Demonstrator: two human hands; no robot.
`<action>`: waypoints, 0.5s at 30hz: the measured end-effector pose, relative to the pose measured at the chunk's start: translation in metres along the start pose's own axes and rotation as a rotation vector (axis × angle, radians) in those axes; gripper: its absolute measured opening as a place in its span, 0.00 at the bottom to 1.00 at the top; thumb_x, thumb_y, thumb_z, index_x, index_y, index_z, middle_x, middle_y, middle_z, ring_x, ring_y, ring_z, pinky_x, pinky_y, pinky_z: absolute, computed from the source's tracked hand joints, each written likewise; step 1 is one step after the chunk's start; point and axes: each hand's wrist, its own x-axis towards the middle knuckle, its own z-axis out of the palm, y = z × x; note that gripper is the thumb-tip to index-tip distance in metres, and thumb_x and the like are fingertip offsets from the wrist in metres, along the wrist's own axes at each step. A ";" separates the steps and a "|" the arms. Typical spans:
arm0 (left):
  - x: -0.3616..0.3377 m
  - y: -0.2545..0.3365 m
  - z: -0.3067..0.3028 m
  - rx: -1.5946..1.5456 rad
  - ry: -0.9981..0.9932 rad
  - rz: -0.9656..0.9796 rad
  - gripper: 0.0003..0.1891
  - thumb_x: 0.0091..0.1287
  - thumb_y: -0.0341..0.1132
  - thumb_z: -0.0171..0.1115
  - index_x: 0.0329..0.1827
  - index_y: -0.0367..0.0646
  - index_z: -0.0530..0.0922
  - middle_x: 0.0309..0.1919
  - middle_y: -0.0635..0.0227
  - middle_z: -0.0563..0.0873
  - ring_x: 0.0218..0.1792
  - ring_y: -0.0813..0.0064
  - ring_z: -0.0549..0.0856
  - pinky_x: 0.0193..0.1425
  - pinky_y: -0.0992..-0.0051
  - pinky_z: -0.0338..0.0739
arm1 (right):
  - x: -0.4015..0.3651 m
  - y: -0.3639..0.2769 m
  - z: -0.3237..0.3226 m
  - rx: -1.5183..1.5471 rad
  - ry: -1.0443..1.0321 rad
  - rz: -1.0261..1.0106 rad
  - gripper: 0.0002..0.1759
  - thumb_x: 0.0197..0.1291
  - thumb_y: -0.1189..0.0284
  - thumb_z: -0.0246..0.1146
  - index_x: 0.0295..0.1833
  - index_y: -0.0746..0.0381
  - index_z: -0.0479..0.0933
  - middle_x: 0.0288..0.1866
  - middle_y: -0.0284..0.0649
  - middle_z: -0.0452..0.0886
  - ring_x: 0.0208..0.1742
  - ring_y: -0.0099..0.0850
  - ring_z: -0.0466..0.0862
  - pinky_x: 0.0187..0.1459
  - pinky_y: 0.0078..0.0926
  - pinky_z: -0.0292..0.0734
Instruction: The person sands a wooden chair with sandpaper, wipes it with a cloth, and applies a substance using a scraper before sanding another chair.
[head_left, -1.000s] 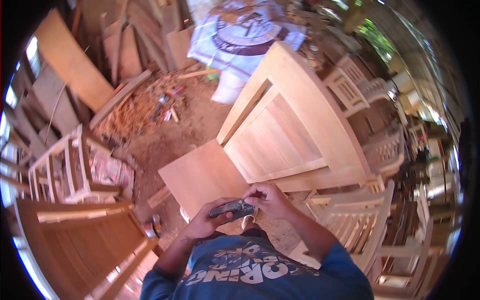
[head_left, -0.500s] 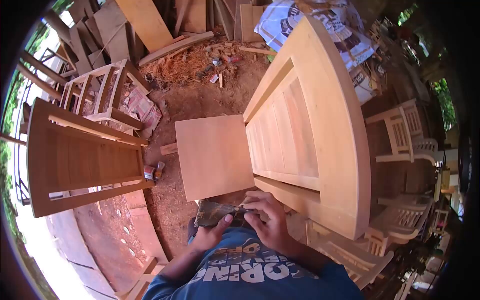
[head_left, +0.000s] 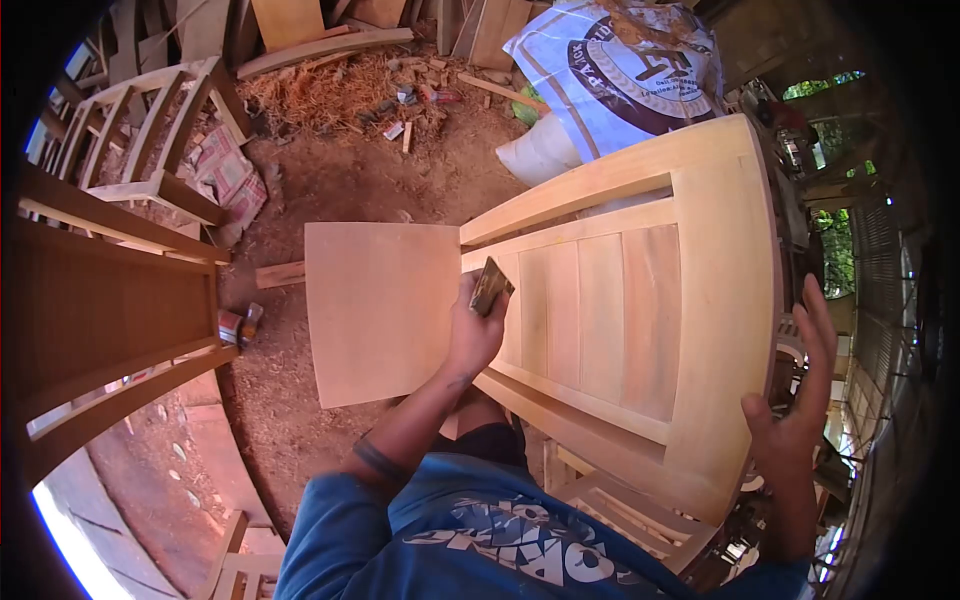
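Note:
My left hand [head_left: 475, 325] is closed around a folded piece of worn, dark sandpaper [head_left: 491, 287]. It is over the line where the square wooden seat [head_left: 380, 310] meets the tall panelled chair back [head_left: 600, 310], overlapping both in this view. The chair is pale, bare wood, and its back has upright boards set in a wide frame. Raised at the far right, beyond the back's top rail, my right hand [head_left: 795, 400] is empty with its fingers spread.
Another wooden chair back [head_left: 110, 310] stands at the left, near a slatted frame [head_left: 150, 140]. Shavings and offcuts [head_left: 330, 105] litter the dirt floor at the back. A printed white sheet [head_left: 620, 70] lies behind the chair. More wooden seats [head_left: 625, 515] stand at the lower right.
Both hands were together on the sandpaper near my body. Now my left hand has carried it forward to the chair back, while my right has let go and swung far right. The view has shifted.

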 end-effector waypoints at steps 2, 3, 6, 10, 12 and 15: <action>0.020 -0.004 0.019 0.060 -0.028 -0.024 0.08 0.64 0.25 0.60 0.44 0.37 0.72 0.37 0.57 0.81 0.35 0.68 0.81 0.42 0.72 0.76 | 0.015 0.010 0.020 0.041 -0.081 0.068 0.40 0.58 0.49 0.60 0.66 0.65 0.61 0.72 0.59 0.54 0.72 0.50 0.58 0.68 0.48 0.55; 0.027 -0.008 0.026 0.125 -0.019 0.057 0.11 0.61 0.22 0.59 0.45 0.38 0.72 0.39 0.56 0.80 0.36 0.63 0.81 0.43 0.70 0.76 | 0.017 0.019 0.026 0.071 -0.098 0.052 0.39 0.58 0.49 0.60 0.66 0.65 0.60 0.72 0.59 0.53 0.72 0.50 0.57 0.68 0.49 0.54; 0.047 -0.010 0.044 0.222 0.062 0.229 0.19 0.51 0.17 0.59 0.47 0.40 0.73 0.43 0.54 0.79 0.41 0.54 0.80 0.46 0.64 0.76 | 0.023 0.021 0.028 0.092 -0.159 0.059 0.35 0.62 0.54 0.56 0.67 0.64 0.59 0.73 0.61 0.50 0.73 0.52 0.55 0.69 0.51 0.52; 0.055 -0.023 0.072 0.221 -0.010 0.297 0.24 0.44 0.18 0.60 0.48 0.42 0.75 0.47 0.55 0.77 0.49 0.52 0.75 0.52 0.60 0.73 | 0.020 0.025 0.030 0.105 -0.181 0.075 0.32 0.64 0.58 0.52 0.68 0.64 0.57 0.73 0.65 0.47 0.74 0.55 0.53 0.69 0.51 0.51; 0.051 -0.036 0.076 0.274 -0.031 0.355 0.27 0.44 0.20 0.64 0.53 0.45 0.76 0.50 0.55 0.76 0.51 0.52 0.74 0.52 0.59 0.73 | 0.019 0.028 0.029 0.085 -0.195 0.078 0.32 0.64 0.59 0.52 0.68 0.64 0.56 0.73 0.66 0.46 0.74 0.56 0.53 0.69 0.52 0.51; 0.057 -0.033 0.066 0.338 -0.046 0.481 0.31 0.45 0.24 0.68 0.58 0.46 0.75 0.52 0.56 0.75 0.53 0.54 0.74 0.53 0.59 0.73 | 0.013 0.035 0.028 0.071 -0.181 0.067 0.35 0.64 0.52 0.54 0.68 0.62 0.58 0.75 0.62 0.46 0.75 0.53 0.52 0.70 0.51 0.50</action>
